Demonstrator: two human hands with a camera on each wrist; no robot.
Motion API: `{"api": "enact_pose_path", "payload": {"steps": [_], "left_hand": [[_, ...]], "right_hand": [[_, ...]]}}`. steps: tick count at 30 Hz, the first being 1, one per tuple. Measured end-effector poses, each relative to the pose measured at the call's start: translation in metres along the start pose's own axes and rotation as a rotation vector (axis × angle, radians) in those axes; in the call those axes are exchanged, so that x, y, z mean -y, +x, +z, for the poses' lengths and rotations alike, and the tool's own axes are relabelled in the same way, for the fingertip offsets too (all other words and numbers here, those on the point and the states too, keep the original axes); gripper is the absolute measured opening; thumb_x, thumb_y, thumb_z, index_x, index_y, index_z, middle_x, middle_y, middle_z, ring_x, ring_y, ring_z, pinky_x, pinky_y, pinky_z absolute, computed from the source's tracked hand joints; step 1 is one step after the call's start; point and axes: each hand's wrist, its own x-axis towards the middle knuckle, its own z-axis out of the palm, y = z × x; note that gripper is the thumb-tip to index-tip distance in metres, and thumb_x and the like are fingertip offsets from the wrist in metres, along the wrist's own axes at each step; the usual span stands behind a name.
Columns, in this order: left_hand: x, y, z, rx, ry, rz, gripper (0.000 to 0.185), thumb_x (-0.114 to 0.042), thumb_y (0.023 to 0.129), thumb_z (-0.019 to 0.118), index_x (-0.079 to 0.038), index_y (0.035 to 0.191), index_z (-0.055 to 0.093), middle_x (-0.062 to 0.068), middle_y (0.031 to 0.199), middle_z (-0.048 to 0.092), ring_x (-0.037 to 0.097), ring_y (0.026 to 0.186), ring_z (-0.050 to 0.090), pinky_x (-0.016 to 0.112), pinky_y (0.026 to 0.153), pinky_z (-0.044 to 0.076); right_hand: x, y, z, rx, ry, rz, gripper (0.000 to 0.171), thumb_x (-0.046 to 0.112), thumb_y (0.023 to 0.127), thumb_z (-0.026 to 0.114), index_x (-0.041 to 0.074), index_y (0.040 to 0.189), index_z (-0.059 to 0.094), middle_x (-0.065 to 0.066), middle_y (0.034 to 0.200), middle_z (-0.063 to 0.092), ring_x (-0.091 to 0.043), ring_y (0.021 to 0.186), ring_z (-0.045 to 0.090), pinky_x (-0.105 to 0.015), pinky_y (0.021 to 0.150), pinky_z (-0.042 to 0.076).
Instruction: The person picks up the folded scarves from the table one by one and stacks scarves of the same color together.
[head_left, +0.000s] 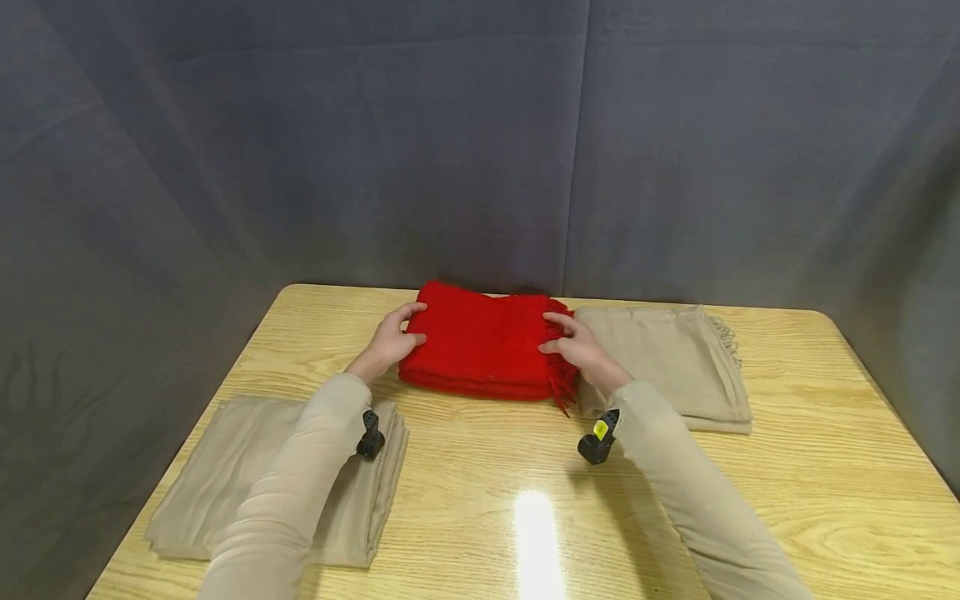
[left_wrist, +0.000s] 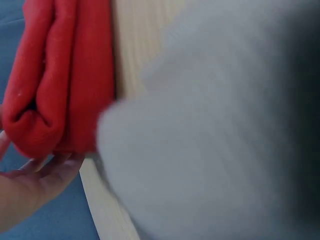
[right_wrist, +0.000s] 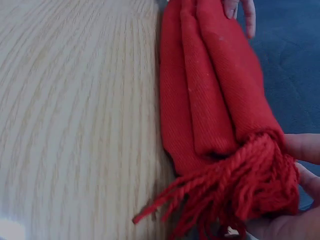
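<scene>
The fingers of your left hand [head_left: 388, 343] curl round the plain end of the folded red cloth [head_left: 480, 342], and those of your right hand [head_left: 587, 353] grip its fringed end. The cloth lies toward the back of the desk [head_left: 465, 483]. Just right of it sits a beige cloth [head_left: 652, 358] (tassels [head_left: 725, 337] along one edge); a second beige stack [head_left: 217, 475] lies nearer you, under your left sleeve [head_left: 273, 504].

A curtained-off, studio-like booth: dark grey cloth [head_left: 450, 150] hangs behind the desk [head_left: 465, 467] and along both its sides, and small black wrist cameras [head_left: 369, 443] sit on two sleeves [head_left: 277, 492] above the desk.
</scene>
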Motion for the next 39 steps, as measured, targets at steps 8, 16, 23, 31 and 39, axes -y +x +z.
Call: {"api": "enact_pose_path", "payload": {"steps": [8,16,23,31,39], "left_hand": [[-0.004,-0.008,-0.007,-0.033,0.102,0.072,0.05,0.002,0.083,0.054,0.0,0.131,0.043,0.023,0.13,0.042,0.039,0.1,0.053,0.044,0.086,0.045],[-0.022,-0.017,-0.009,-0.071,0.175,0.184,0.042,0.001,0.083,0.054,0.005,0.124,0.049,0.025,0.114,0.052,0.035,0.09,0.055,0.04,0.078,0.047],[-0.037,-0.031,-0.006,-0.055,0.07,0.194,0.032,0.001,0.085,0.055,0.004,0.116,0.05,0.019,0.096,0.055,0.033,0.073,0.056,0.027,0.059,0.049],[-0.044,-0.045,-0.004,-0.018,0.042,0.252,0.021,0.002,0.084,0.055,0.003,0.104,0.049,0.016,0.082,0.057,0.037,0.066,0.058,0.027,0.055,0.047],[-0.053,-0.056,0.004,-0.001,0.034,0.365,0.015,0.005,0.082,0.055,0.0,0.095,0.048,0.011,0.069,0.056,0.036,0.057,0.055,0.025,0.051,0.044]], "right_hand": [[0.009,-0.009,-0.005,-0.013,-0.111,-0.038,0.054,0.001,0.08,0.057,0.0,0.131,0.044,-0.022,0.13,0.039,-0.034,0.119,0.034,-0.045,0.098,0.032],[0.02,-0.023,-0.013,-0.062,-0.213,-0.12,0.053,0.004,0.079,0.06,-0.001,0.13,0.045,-0.025,0.124,0.044,-0.036,0.112,0.045,-0.043,0.088,0.041],[0.031,-0.038,-0.019,-0.1,-0.182,-0.085,0.052,0.007,0.083,0.059,0.001,0.131,0.042,-0.024,0.114,0.05,-0.03,0.092,0.055,-0.037,0.074,0.049],[0.042,-0.06,-0.02,-0.074,-0.059,-0.104,0.043,0.001,0.083,0.057,-0.003,0.124,0.043,-0.012,0.087,0.054,-0.016,0.066,0.056,-0.02,0.054,0.047],[0.043,-0.079,-0.025,-0.061,-0.037,-0.13,0.037,0.0,0.083,0.057,-0.005,0.117,0.043,-0.013,0.087,0.049,-0.008,0.058,0.056,-0.02,0.057,0.048]]}}
